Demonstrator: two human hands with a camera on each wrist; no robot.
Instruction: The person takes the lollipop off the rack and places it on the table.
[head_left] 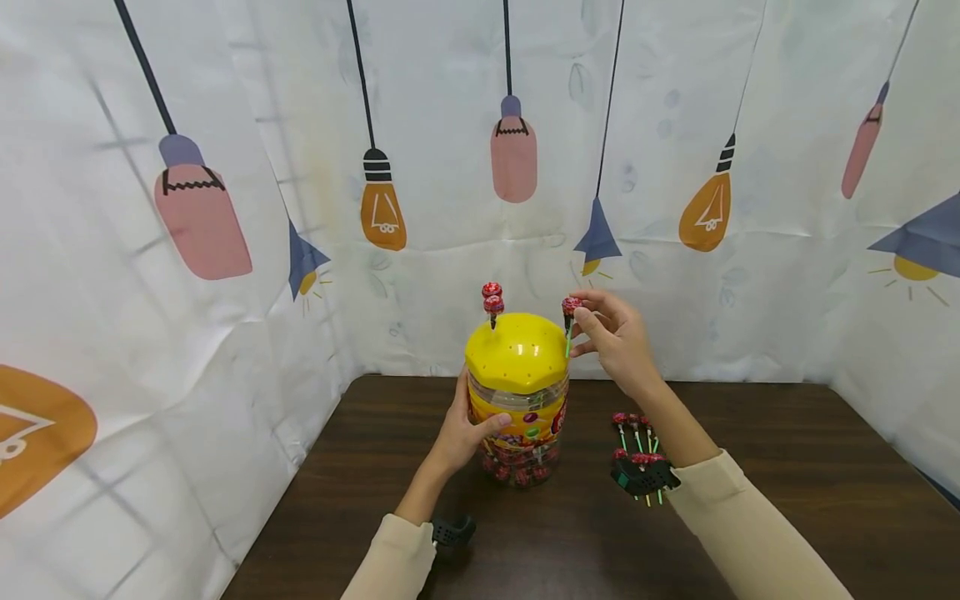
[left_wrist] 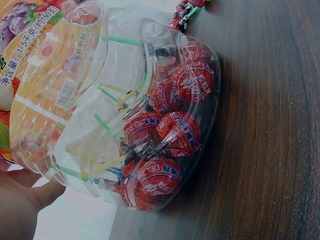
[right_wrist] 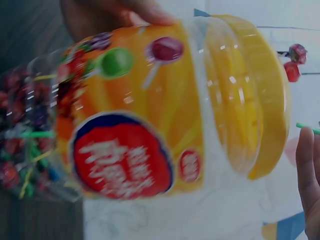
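Observation:
A clear plastic jar [left_wrist: 80, 125] with an orange label and a domed yellow lid [head_left: 517, 354] stands upright on the table. Red-wrapped lollipops [left_wrist: 175, 132] lie in its bottom. My left hand [head_left: 461, 429] grips the jar's left side, thumb across the label. Two lollipops [head_left: 492, 304] stick up from the lid's far left part. Beside the lid's right edge my right hand [head_left: 611, 333] pinches one lollipop [head_left: 572, 306] near its red head, green stick [head_left: 568, 342] pointing down. Whether that stick touches the lid I cannot tell. The right wrist view is blurred.
Several lollipops [head_left: 636, 419] lie in rows on the dark wooden table [head_left: 772, 467], right of the jar and partly behind the right wrist's black band [head_left: 641, 477]. A white curtain [head_left: 450, 275] printed with lamps hangs behind and beside the table.

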